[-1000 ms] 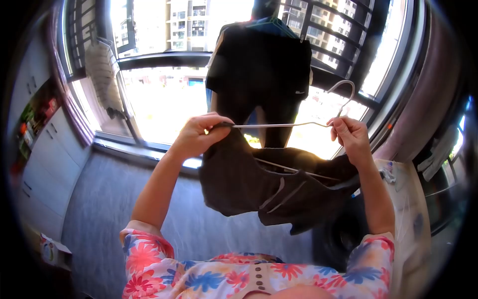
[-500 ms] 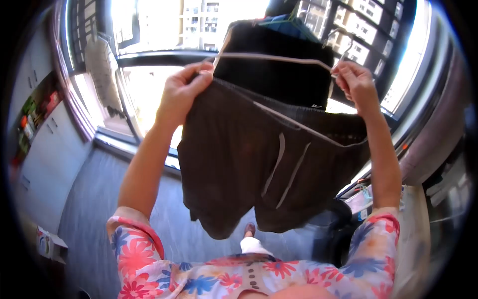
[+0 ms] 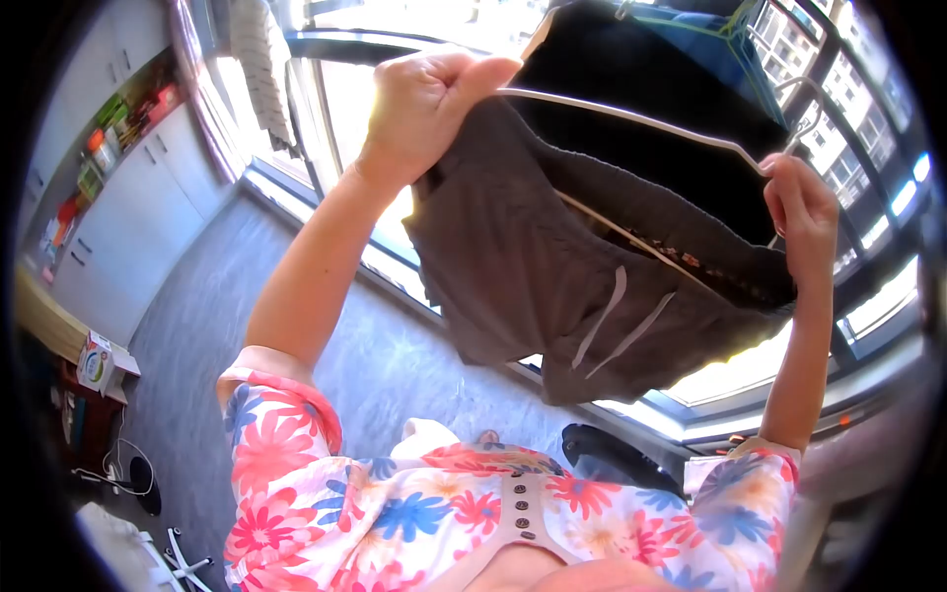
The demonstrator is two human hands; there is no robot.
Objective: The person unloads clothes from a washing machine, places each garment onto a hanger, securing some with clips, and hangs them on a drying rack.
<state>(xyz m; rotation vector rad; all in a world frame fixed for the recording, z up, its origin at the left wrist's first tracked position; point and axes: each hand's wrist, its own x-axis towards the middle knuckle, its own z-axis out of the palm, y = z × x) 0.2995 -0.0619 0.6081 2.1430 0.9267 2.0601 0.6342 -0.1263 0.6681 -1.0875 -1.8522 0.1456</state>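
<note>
A pair of dark brown shorts (image 3: 533, 266) with pale drawstrings hangs from a thin metal hanger (image 3: 641, 120) that I hold high overhead. My left hand (image 3: 429, 99) pinches the hanger's left end together with the shorts' waistband. The hanger's neck is gripped by my right hand (image 3: 801, 209) just below the hook. A black garment (image 3: 651, 89) hangs right behind the shorts, in front of the window.
A large barred window (image 3: 848, 118) fills the back, with a pale garment (image 3: 261, 59) hanging at its left. White cabinets (image 3: 128, 217) and cluttered shelves line the left wall. Below lie a grey floor (image 3: 187, 335), a small box (image 3: 97, 360) and a dark round object (image 3: 617, 456).
Both hands have lifted the hanger and shorts from chest height to overhead. The view has tilted upward, and the shorts now hang open below the hanger.
</note>
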